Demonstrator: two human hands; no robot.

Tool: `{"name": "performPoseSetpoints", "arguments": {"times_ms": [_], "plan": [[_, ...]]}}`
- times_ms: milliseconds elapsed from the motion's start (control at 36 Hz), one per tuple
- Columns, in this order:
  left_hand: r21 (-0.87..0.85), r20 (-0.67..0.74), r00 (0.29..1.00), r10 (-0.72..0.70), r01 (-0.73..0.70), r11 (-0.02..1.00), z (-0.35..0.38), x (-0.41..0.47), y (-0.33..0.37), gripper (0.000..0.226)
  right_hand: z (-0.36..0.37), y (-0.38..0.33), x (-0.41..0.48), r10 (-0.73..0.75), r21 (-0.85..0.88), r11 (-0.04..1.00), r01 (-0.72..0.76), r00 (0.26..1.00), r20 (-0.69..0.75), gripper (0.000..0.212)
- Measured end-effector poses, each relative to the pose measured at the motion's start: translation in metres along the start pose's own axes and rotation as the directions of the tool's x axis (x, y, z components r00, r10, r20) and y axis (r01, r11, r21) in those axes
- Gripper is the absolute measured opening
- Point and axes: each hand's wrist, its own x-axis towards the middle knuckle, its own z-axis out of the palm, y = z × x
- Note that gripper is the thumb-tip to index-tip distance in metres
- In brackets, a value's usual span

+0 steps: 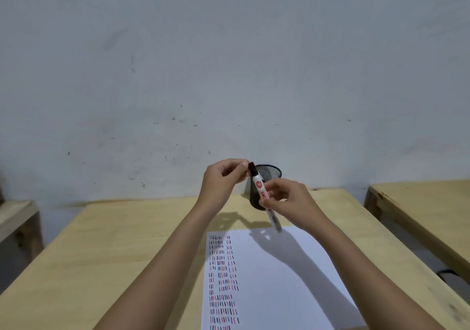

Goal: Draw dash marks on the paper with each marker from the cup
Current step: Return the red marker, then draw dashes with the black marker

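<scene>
Hands grip a marker (260, 189) above the table (127, 240): left hand (223, 181) pinches its cap, right hand (287, 200) clasps the barrel, near the cup (269, 174) and paper (279, 278).

- The paper (279, 278) lies flat on the worktop (127, 240), toward its right half and near edge.
- The dash marks (222, 278) run down the paper's left side.
- The cup (269, 174) stands on the worktop behind the paper, close to the wall (229, 62).
- A marker (262, 192) is held above the worktop, in front of the cup.
- The left hand (223, 179) is at its upper end, the right hand (287, 200) lower on its barrel.
</scene>
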Motion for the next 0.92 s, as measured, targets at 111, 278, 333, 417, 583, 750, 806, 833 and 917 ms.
{"name": "performPoseSetpoints", "arguments": {"times_ms": [111, 278, 333, 417, 583, 750, 806, 833, 917], "plan": [[0.11, -0.071, 0.997, -0.038, 0.046, 0.993, -0.002, 0.02, -0.029, 0.011, -0.018, 0.008, 0.025, -0.042, 0.001, 0.999, 0.043, 0.993, -0.107, 0.024], [0.353, -0.009, 0.979, -0.205, 0.194, 0.915, 0.005, 0.036, -0.085, 0.033, -0.037, 0.025, 0.072, -0.096, 0.082, 0.989, 0.124, 0.953, -0.287, 0.034], [0.277, 0.039, 0.971, -0.238, 0.218, 0.936, 0.01, 0.038, -0.1, 0.026, -0.038, 0.031, 0.088, -0.114, 0.08, 0.986, 0.145, 0.943, -0.314, 0.036], [0.199, 0.104, 0.966, -0.237, 0.213, 0.956, 0.02, 0.044, -0.117, 0.029, -0.035, 0.045, 0.109, -0.089, 0.072, 0.991, 0.112, 0.958, -0.273, 0.035], [0.245, 0.094, 0.981, -0.167, 0.14, 0.959, 0.034, 0.057, -0.137, 0.046, -0.019, 0.069, 0.137, -0.063, -0.177, 0.983, 0.051, 0.996, -0.062, 0.026], [0.271, 0.076, 0.985, -0.155, 0.129, 0.954, 0.03, 0.059, -0.147, 0.055, -0.011, 0.077, 0.149, -0.031, -0.355, 0.932, 0.069, 0.993, 0.113, 0.025], [0.267, 0.081, 0.984, -0.156, 0.13, 0.955, 0.029, 0.06, -0.148, 0.054, -0.01, 0.077, 0.15, -0.025, -0.385, 0.92, 0.077, 0.99, 0.137, 0.025], [0.269, 0.082, 0.984, -0.159, 0.132, 0.954, 0.029, 0.061, -0.149, 0.053, -0.009, 0.077, 0.15, -0.023, -0.397, 0.914, 0.078, 0.99, 0.142, 0.024], [0.264, 0.084, 0.984, -0.157, 0.13, 0.956, 0.029, 0.061, -0.149, 0.054, -0.008, 0.078, 0.152, -0.003, -0.418, 0.906, 0.062, 0.99, 0.14, 0.023]]}}
